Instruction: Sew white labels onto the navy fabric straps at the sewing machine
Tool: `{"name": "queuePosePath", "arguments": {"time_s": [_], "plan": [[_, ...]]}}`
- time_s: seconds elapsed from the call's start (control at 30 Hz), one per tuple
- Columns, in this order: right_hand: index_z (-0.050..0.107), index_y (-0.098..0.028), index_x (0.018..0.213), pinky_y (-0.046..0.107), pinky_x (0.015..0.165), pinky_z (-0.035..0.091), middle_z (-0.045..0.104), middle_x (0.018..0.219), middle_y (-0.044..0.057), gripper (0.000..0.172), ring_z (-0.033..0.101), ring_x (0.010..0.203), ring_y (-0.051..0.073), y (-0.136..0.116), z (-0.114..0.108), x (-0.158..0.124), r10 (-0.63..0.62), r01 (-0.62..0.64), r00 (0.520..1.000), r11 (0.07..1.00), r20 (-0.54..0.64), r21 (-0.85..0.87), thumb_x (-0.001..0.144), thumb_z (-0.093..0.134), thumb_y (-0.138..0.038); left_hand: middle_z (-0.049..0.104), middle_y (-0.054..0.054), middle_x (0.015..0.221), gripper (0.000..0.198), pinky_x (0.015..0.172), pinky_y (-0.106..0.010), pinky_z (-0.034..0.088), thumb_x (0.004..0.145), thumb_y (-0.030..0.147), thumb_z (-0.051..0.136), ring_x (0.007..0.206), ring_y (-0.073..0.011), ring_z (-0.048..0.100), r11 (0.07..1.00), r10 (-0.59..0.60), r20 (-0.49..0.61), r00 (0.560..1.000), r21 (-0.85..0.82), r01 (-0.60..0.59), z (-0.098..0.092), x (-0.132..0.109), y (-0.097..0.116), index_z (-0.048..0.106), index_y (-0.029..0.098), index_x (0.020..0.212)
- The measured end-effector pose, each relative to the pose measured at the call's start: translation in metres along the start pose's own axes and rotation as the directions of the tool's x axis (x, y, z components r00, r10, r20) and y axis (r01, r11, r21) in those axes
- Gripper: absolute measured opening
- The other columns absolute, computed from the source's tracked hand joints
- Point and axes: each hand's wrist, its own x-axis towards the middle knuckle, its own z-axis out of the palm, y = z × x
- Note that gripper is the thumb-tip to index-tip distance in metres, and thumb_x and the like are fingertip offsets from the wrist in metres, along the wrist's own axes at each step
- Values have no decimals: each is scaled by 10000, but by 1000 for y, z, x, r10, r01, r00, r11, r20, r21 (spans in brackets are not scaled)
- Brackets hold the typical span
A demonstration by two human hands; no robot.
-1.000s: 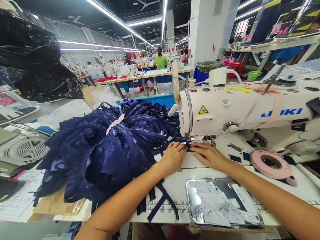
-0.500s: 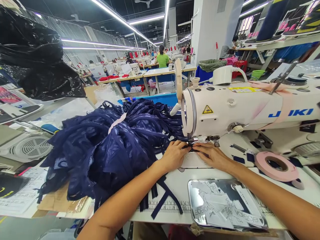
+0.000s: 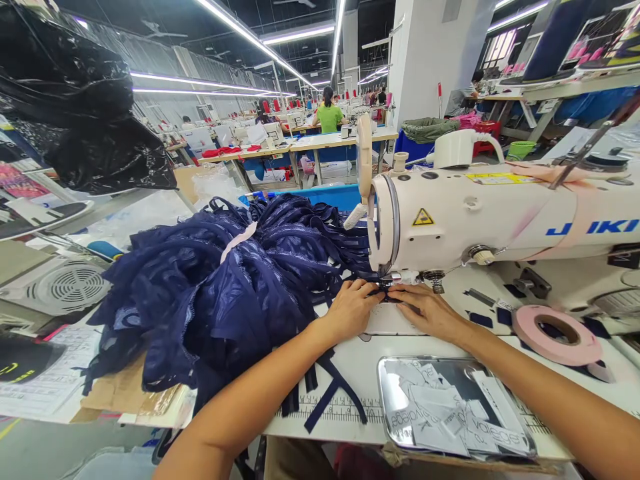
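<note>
I see a big pile of dark blue cloth [image 3: 215, 293] with lighter blue wavy stripes on it. A pale pink strip [image 3: 239, 240] lies across the pile. The sewing machine [image 3: 450, 220] is creamy white with blue letters, and its triangle sticker [image 3: 423, 217] is yellow with a black mark. The tape roll [image 3: 557, 333] is pink. The tray [image 3: 384, 400] is shiny silver, and the labels [image 3: 440, 407] in it are white with black letters. The desk [image 3: 365, 353] is white with small black ruler lines along its edge. The plastic bag [image 3: 75, 100] up high is shiny black. Far off, I see a bright green shirt [image 3: 329, 117] on a person.
</note>
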Motion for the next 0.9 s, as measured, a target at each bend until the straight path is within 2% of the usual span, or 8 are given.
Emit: {"name": "queuePosePath", "arguments": {"time_s": [0.23,0.33,0.43,0.5,0.67,0.77,0.9], "plan": [[626,-213,1008,357,847,481,653,1045,66,274,598,978,198,-2,0,3,41,-41,999,999,2,13,834,418,-258,581,-51,1156,373,857,-360,365,753,64,448,1055,-204,475,996,-6,-45,999,-88,2,5,1,-4,560,146,1099],[631,-222,942,362,776,490,679,943,49,231,628,859,210,-8,0,10,155,-153,987,987,37,-37,796,470,-298,618,-36,1094,292,844,-353,364,787,88,440,1014,-188,509,994,-26,-72,997,-103,19,9,4,-6,592,158,1025],[628,-215,825,349,682,482,678,772,41,184,626,720,221,-17,3,20,312,-302,948,944,58,-135,749,514,-339,640,-33,1031,234,819,-353,364,813,131,448,979,-189,523,995,-59,-84,995,-85,52,10,7,-5,610,162,978],[614,-208,771,328,636,463,659,691,43,166,616,672,224,-23,5,25,369,-354,928,914,44,-199,734,518,-338,638,-35,1020,223,796,-350,366,830,159,445,964,-192,521,996,-62,-83,995,-65,57,9,8,-4,616,162,972],[586,-203,711,287,602,422,633,612,34,154,588,570,188,-27,12,28,339,-330,941,914,-3,-236,742,440,-240,615,-33,1058,259,783,-341,351,849,161,419,957,-185,501,999,-26,-74,997,-37,23,7,6,-3,609,175,1024],[572,-207,678,285,591,406,628,604,28,168,571,547,182,-26,14,27,332,-332,943,925,-28,-187,729,412,-223,604,-38,1072,281,786,-339,340,843,143,408,960,-184,493,999,-11,-62,998,-32,9,8,5,-5,602,181,1042],[547,-209,634,287,576,395,604,573,23,167,562,551,188,-23,15,27,387,-389,921,916,-41,-94,706,398,-231,589,-51,1073,318,782,-336,335,819,112,407,974,-189,477,1000,8,-48,999,-20,-9,10,4,-7,586,183,1071]]}}
